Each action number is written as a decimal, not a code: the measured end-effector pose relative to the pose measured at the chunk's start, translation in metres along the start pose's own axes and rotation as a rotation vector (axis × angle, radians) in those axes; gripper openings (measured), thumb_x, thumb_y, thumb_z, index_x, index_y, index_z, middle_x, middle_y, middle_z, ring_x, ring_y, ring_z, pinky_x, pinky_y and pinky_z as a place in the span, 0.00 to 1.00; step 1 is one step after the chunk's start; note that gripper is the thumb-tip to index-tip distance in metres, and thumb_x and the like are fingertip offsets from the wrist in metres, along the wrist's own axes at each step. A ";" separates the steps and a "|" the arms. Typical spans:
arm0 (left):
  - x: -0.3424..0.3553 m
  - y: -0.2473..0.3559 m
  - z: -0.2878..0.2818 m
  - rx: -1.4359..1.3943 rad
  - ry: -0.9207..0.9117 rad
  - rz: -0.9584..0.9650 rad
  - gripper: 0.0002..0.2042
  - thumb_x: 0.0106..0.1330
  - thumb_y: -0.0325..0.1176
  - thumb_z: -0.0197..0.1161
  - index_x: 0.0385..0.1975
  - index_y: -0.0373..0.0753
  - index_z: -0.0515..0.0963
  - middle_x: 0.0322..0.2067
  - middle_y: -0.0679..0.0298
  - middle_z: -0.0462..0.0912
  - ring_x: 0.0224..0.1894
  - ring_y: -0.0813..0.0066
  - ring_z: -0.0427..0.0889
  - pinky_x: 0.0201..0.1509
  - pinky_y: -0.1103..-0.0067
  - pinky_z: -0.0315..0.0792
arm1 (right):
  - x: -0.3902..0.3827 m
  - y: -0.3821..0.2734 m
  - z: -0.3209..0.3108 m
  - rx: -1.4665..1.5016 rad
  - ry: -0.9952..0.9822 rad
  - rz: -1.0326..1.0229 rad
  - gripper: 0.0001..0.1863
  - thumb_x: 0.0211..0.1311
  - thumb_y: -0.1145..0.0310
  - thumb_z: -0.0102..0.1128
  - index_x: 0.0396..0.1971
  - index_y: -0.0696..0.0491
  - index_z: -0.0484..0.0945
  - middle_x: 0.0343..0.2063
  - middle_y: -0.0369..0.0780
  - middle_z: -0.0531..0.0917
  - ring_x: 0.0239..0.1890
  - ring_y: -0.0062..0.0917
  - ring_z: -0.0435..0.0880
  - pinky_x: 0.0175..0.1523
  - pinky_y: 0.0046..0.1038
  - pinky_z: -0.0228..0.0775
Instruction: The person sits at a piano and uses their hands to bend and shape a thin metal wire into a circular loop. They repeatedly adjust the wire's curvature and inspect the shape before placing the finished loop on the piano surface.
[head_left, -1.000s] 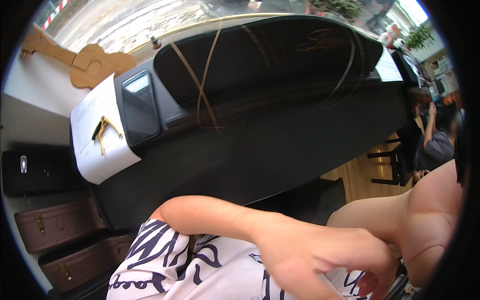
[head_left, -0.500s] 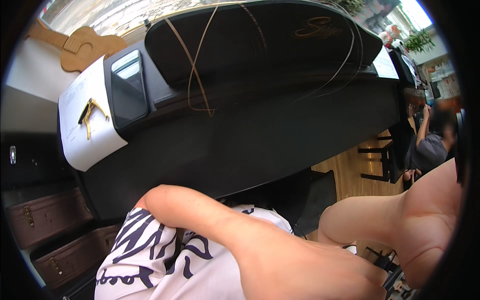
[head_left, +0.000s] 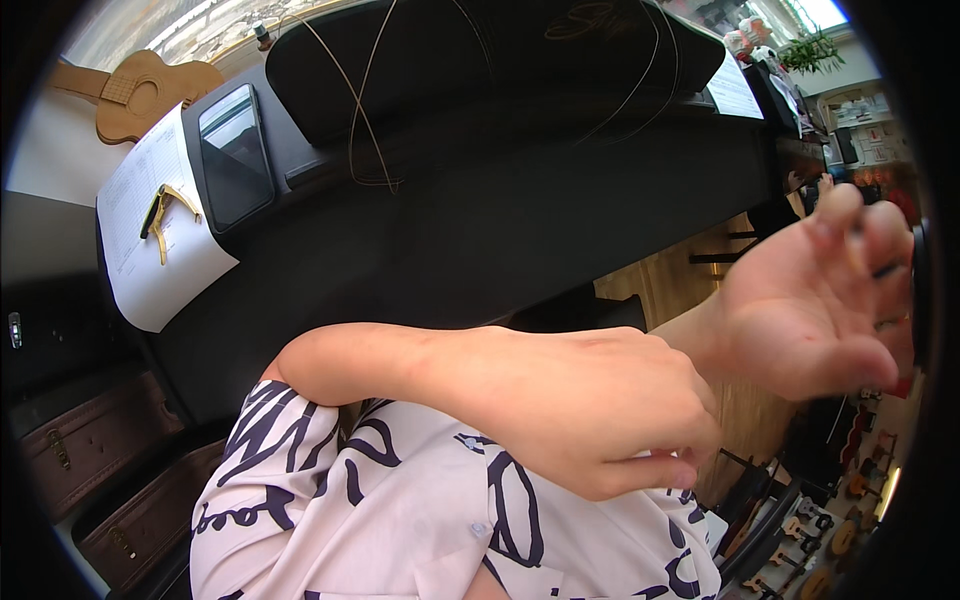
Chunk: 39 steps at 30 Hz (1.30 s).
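Observation:
My left hand (head_left: 610, 405) is held across my body over my patterned white shirt (head_left: 430, 520), back of the hand up. Its fingers are curled inward, and a small pale spot shows by the fingertips; whether they hold anything I cannot make out. Raised at the right, my right hand (head_left: 800, 310) turns its palm to view, fingers apart and half bent, slightly blurred. No object shows in that palm. My left knuckles overlap the right wrist in the picture; I cannot tell if they touch.
A black table (head_left: 420, 250) carries a black case (head_left: 500, 60) with thin loose strings (head_left: 360, 110). At its left lie a dark-screened phone or tablet (head_left: 235, 160), a paper sheet (head_left: 130, 250) and a gold capo (head_left: 160, 220). A guitar-shaped wooden piece (head_left: 150, 95) stands behind; brown cases (head_left: 100, 420) are below.
My right hand has swung up into view and opened out. My left hand has risen, with its curled fingertips now showing. The whole view has shifted slightly to the right.

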<state>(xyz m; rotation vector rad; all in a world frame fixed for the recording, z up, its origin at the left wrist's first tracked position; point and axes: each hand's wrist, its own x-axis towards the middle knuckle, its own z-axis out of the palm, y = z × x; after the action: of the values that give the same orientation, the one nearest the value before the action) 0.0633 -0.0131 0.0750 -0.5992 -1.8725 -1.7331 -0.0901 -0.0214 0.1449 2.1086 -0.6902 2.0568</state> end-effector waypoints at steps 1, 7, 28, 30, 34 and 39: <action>0.002 0.003 -0.004 0.054 -0.038 -0.011 0.12 0.72 0.33 0.57 0.32 0.30 0.77 0.28 0.52 0.79 0.33 0.52 0.80 0.38 0.66 0.75 | -0.021 0.002 -0.003 -0.026 0.067 0.055 0.17 0.73 0.54 0.58 0.47 0.53 0.79 0.37 0.37 0.79 0.34 0.23 0.73 0.33 0.23 0.62; 0.000 0.010 -0.011 0.364 -0.063 -0.080 0.11 0.71 0.34 0.61 0.30 0.33 0.76 0.25 0.57 0.76 0.30 0.58 0.79 0.35 0.67 0.73 | -0.183 0.039 0.014 -0.150 0.017 0.827 0.07 0.69 0.79 0.58 0.40 0.59 0.85 0.30 0.35 0.81 0.30 0.16 0.79 0.34 0.15 0.69; -0.146 -0.001 -0.059 1.540 1.311 -0.409 0.28 0.56 0.42 0.79 0.15 0.39 0.61 0.12 0.72 0.57 0.15 0.87 0.55 0.18 0.85 0.50 | -0.236 0.032 0.064 -0.146 -0.356 0.784 0.06 0.59 0.81 0.62 0.34 0.60 0.85 0.29 0.39 0.84 0.20 0.21 0.78 0.25 0.21 0.68; -0.155 -0.020 -0.042 1.489 1.387 -0.553 0.24 0.53 0.40 0.79 0.14 0.36 0.66 0.10 0.66 0.63 0.13 0.80 0.62 0.19 0.80 0.58 | -0.237 0.032 0.063 -0.128 -0.357 0.787 0.06 0.59 0.81 0.62 0.34 0.60 0.85 0.29 0.40 0.84 0.20 0.21 0.79 0.25 0.22 0.68; -0.148 -0.049 -0.032 1.375 1.433 -0.561 0.14 0.57 0.35 0.75 0.21 0.33 0.80 0.13 0.63 0.77 0.14 0.77 0.76 0.22 0.82 0.67 | -0.239 0.032 0.058 -0.110 -0.355 0.782 0.06 0.59 0.81 0.62 0.34 0.59 0.85 0.29 0.40 0.84 0.20 0.21 0.79 0.26 0.22 0.68; -0.147 -0.058 -0.035 1.404 1.465 -0.462 0.07 0.63 0.28 0.70 0.26 0.31 0.84 0.17 0.62 0.83 0.15 0.81 0.77 0.21 0.84 0.65 | -0.239 0.031 0.056 -0.085 -0.330 0.789 0.05 0.59 0.81 0.61 0.34 0.59 0.85 0.29 0.39 0.83 0.21 0.22 0.79 0.26 0.22 0.69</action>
<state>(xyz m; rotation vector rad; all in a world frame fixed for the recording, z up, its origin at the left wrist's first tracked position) 0.1425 -0.0490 -0.0612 1.3185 -1.4337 -0.2475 -0.0451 -0.0139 -0.0982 2.3846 -1.8676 1.8968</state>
